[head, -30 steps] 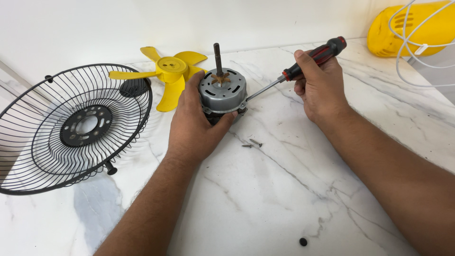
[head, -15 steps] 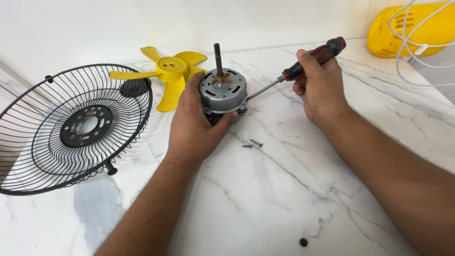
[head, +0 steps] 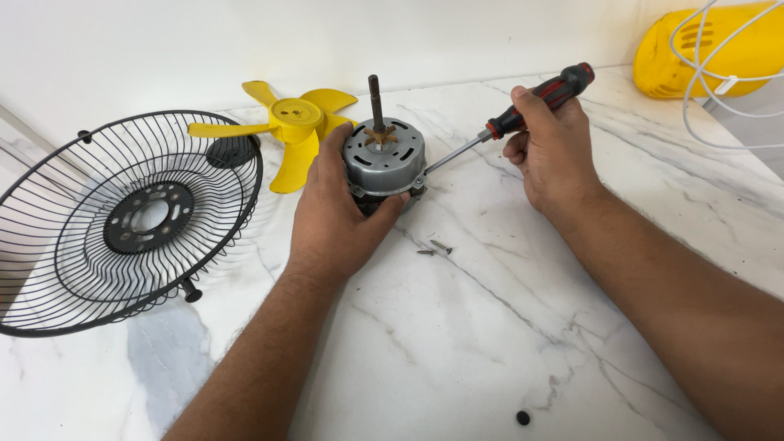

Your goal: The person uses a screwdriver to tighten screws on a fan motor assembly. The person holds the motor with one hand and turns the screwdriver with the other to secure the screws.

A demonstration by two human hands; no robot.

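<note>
A grey metal fan motor [head: 384, 157] with an upright shaft stands on the white marble counter [head: 457, 327]. My left hand [head: 335, 212] wraps around its near left side and holds it. My right hand [head: 551, 151] grips a screwdriver with a red and black handle [head: 539, 102]; its thin blade slants down to the left and its tip meets the motor's right rim. Two small loose screws [head: 435, 247] lie on the counter just in front of the motor.
A yellow fan blade [head: 290, 126] lies behind the motor. A black wire fan guard [head: 122, 220] rests at the left. A yellow fan housing [head: 710, 49] with a white cable sits at the far right. A small black cap [head: 523, 417] lies near the front edge.
My right hand has turned the screwdriver handle slightly. The motor and my left hand have stayed in place.
</note>
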